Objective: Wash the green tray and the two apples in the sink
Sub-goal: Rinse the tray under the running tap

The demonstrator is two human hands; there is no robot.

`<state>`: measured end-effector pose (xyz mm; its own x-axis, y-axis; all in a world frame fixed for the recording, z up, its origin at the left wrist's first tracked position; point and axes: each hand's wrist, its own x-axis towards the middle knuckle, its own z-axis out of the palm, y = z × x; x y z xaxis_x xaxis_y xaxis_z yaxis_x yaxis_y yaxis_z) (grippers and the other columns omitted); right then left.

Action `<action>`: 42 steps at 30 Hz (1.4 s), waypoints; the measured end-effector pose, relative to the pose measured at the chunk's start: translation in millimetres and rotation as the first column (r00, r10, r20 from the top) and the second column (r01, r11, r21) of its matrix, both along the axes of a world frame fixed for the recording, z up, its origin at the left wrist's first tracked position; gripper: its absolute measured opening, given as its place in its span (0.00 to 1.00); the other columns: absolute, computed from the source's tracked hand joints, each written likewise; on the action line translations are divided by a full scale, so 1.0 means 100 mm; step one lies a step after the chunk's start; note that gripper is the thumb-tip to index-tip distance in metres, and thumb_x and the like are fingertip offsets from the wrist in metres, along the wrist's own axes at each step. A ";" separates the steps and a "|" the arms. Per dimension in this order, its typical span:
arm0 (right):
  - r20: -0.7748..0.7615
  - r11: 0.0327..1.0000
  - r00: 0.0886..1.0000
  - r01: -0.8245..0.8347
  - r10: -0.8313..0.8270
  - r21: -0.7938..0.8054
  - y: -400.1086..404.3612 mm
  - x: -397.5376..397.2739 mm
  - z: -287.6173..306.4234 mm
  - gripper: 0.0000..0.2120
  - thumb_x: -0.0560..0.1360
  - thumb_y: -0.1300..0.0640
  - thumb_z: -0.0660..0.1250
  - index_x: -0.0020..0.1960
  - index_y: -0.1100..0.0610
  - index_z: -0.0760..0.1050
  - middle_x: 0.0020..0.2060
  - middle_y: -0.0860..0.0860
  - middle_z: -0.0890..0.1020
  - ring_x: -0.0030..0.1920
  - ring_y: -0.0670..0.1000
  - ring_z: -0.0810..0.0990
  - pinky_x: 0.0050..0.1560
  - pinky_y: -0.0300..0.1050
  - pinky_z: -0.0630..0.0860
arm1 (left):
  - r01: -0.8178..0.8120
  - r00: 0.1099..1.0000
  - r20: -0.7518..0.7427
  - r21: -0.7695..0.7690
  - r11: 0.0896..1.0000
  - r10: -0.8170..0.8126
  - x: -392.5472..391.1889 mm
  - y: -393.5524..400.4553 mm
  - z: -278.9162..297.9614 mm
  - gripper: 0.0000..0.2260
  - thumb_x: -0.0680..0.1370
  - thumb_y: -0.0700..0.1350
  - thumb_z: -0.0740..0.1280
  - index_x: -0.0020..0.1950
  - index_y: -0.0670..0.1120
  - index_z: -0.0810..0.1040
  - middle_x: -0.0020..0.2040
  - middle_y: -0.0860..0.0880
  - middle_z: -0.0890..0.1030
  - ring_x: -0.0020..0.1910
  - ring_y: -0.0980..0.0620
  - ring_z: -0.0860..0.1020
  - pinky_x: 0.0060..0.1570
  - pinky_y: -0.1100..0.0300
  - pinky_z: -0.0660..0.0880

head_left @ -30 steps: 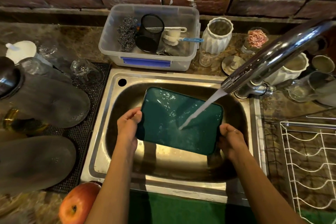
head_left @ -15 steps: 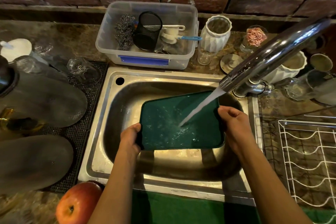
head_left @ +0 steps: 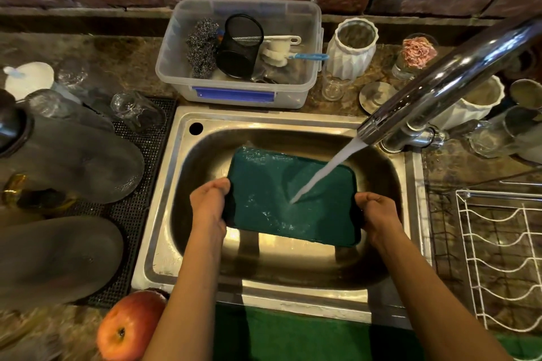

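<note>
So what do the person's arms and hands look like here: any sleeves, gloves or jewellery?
Both forearms are bare as far as the frame shows: no sleeves, no gloves. The left hand and right hand show no rings, and no watch or bracelet sits on either wrist. No markings are visible.

head view, close, downward over sink (head_left: 164, 243)

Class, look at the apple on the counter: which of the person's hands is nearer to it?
Left. The left hand holds the tray's left edge, above and right of the apple. The right hand holds the opposite edge, farther right.
</note>
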<state>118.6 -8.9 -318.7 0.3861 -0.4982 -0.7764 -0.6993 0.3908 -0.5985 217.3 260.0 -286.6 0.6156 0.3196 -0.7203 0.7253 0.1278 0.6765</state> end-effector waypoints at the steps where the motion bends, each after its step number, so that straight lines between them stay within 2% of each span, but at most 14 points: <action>1: -0.008 1.000 1.000 0.002 -0.002 0.023 0.01 -0.02 -0.02 0.11 0.79 0.67 0.60 0.44 0.60 0.79 0.43 0.56 0.80 0.47 0.58 0.77 0.53 0.59 0.77 | 0.019 0.999 0.040 0.006 1.000 -0.020 0.02 -0.01 0.04 0.11 0.77 0.35 0.68 0.39 0.48 0.84 0.44 0.45 0.85 0.47 0.43 0.82 0.42 0.53 0.79; 4: 0.014 0.994 1.000 0.017 -0.019 0.107 0.05 -0.07 -0.06 0.12 0.77 0.69 0.58 0.41 0.59 0.77 0.43 0.57 0.79 0.47 0.59 0.75 0.48 0.56 0.76 | 0.099 0.985 0.137 0.021 0.995 -0.101 0.04 -0.02 0.14 0.14 0.79 0.38 0.68 0.39 0.52 0.86 0.43 0.50 0.86 0.51 0.46 0.82 0.49 0.49 0.80; 7: 0.077 0.983 0.994 0.058 -0.073 0.173 0.07 -0.12 -0.05 0.12 0.80 0.67 0.59 0.42 0.58 0.77 0.42 0.56 0.80 0.48 0.58 0.77 0.47 0.53 0.77 | 0.152 0.966 0.211 0.020 0.988 -0.152 0.05 0.01 0.19 0.14 0.79 0.39 0.68 0.42 0.57 0.87 0.45 0.54 0.87 0.52 0.48 0.82 0.51 0.49 0.78; 12: 0.257 0.971 0.950 0.124 -0.175 0.203 0.08 -0.12 0.09 0.11 0.82 0.65 0.60 0.54 0.57 0.80 0.43 0.53 0.84 0.45 0.54 0.81 0.44 0.51 0.77 | 0.127 0.964 0.246 -0.085 0.988 -0.103 0.05 0.14 0.16 0.11 0.80 0.37 0.67 0.51 0.50 0.86 0.52 0.48 0.87 0.56 0.44 0.82 0.52 0.48 0.78; 16: 0.343 0.998 0.938 0.017 -0.038 0.064 0.04 -0.16 0.32 0.10 0.81 0.62 0.63 0.52 0.53 0.83 0.47 0.53 0.87 0.48 0.55 0.85 0.45 0.47 0.80 | 0.031 0.990 0.139 -0.193 0.981 -0.004 -0.02 0.20 0.03 0.11 0.81 0.37 0.63 0.58 0.45 0.83 0.59 0.41 0.84 0.60 0.39 0.81 0.60 0.39 0.77; 20: 0.388 0.995 0.918 -0.046 0.079 -0.093 0.01 -0.08 0.54 0.12 0.80 0.59 0.65 0.48 0.47 0.85 0.47 0.49 0.88 0.48 0.50 0.86 0.48 0.48 0.81 | -0.047 0.999 -0.021 -0.341 0.939 0.043 -0.16 0.15 -0.14 0.15 0.81 0.39 0.59 0.48 0.47 0.86 0.48 0.43 0.87 0.47 0.41 0.84 0.44 0.46 0.81; 23: 0.383 0.982 0.912 -0.084 0.144 -0.171 -0.02 0.02 0.64 0.08 0.79 0.58 0.66 0.53 0.50 0.84 0.46 0.46 0.87 0.46 0.45 0.86 0.48 0.46 0.80 | -0.078 0.989 -0.146 -0.345 0.935 0.029 -0.22 0.09 -0.22 0.11 0.83 0.42 0.58 0.52 0.46 0.81 0.50 0.41 0.84 0.47 0.40 0.82 0.44 0.46 0.79; 27: 0.331 0.977 0.929 -0.109 0.166 -0.186 -0.11 0.11 0.65 0.07 0.80 0.57 0.66 0.53 0.54 0.83 0.41 0.43 0.87 0.41 0.40 0.85 0.38 0.37 0.78 | -0.088 0.967 -0.254 -0.330 0.940 0.002 -0.24 0.02 -0.24 0.10 0.84 0.43 0.59 0.60 0.46 0.78 0.59 0.39 0.82 0.54 0.38 0.80 0.48 0.42 0.78; 30: 0.292 0.986 0.949 -0.078 0.119 -0.146 -0.17 0.11 0.59 0.07 0.80 0.59 0.65 0.48 0.56 0.82 0.36 0.44 0.86 0.35 0.39 0.84 0.29 0.32 0.77 | -0.038 0.957 -0.286 -0.316 0.948 -0.057 -0.21 -0.01 -0.20 0.09 0.83 0.42 0.60 0.57 0.45 0.79 0.55 0.38 0.83 0.48 0.39 0.81 0.42 0.45 0.79; 32: 0.243 0.989 0.963 -0.085 0.113 -0.125 -0.18 0.08 0.53 0.08 0.81 0.59 0.65 0.46 0.56 0.82 0.33 0.44 0.86 0.33 0.41 0.84 0.27 0.33 0.77 | -0.027 0.955 -0.291 -0.296 0.955 -0.063 -0.18 -0.01 -0.18 0.08 0.83 0.42 0.61 0.58 0.44 0.78 0.55 0.38 0.83 0.48 0.39 0.81 0.42 0.46 0.79; 35: 0.167 0.991 0.984 -0.048 0.069 -0.124 -0.12 0.01 0.38 0.11 0.80 0.59 0.65 0.42 0.56 0.81 0.37 0.52 0.86 0.38 0.52 0.84 0.35 0.44 0.81 | -0.059 0.972 -0.233 -0.213 0.975 0.008 -0.14 -0.01 -0.13 0.06 0.82 0.40 0.63 0.56 0.43 0.79 0.57 0.38 0.81 0.53 0.38 0.80 0.45 0.46 0.78; 38: 0.100 0.995 0.995 -0.009 0.019 -0.103 -0.03 -0.07 0.21 0.11 0.80 0.62 0.64 0.41 0.59 0.80 0.41 0.58 0.83 0.44 0.56 0.79 0.49 0.56 0.79 | -0.034 0.994 -0.111 -0.137 0.990 0.019 -0.09 -0.01 -0.07 0.07 0.79 0.36 0.65 0.47 0.45 0.81 0.50 0.41 0.83 0.48 0.41 0.81 0.43 0.50 0.79; 39: 0.090 0.996 0.996 -0.002 0.010 -0.093 0.01 -0.10 0.16 0.11 0.80 0.64 0.63 0.41 0.60 0.79 0.39 0.57 0.81 0.44 0.56 0.77 0.48 0.55 0.78 | -0.012 0.998 -0.061 -0.120 0.993 0.004 -0.08 0.00 -0.04 0.08 0.79 0.35 0.65 0.46 0.45 0.82 0.47 0.42 0.84 0.44 0.42 0.82 0.39 0.53 0.79; 42: 0.107 0.998 0.993 0.059 -0.058 -0.011 0.07 -0.18 0.08 0.09 0.80 0.69 0.60 0.45 0.64 0.77 0.36 0.55 0.78 0.40 0.53 0.75 0.36 0.44 0.75 | 0.072 0.995 0.071 -0.080 0.994 -0.067 -0.04 0.03 0.04 0.09 0.79 0.36 0.66 0.45 0.46 0.84 0.41 0.47 0.86 0.39 0.50 0.83 0.32 0.59 0.77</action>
<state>100.9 -2.2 -310.3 0.4359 -0.5327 -0.7254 -0.6077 0.4203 -0.6738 213.4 262.8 -282.9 0.6827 0.2160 -0.6980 0.6869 0.1359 0.7139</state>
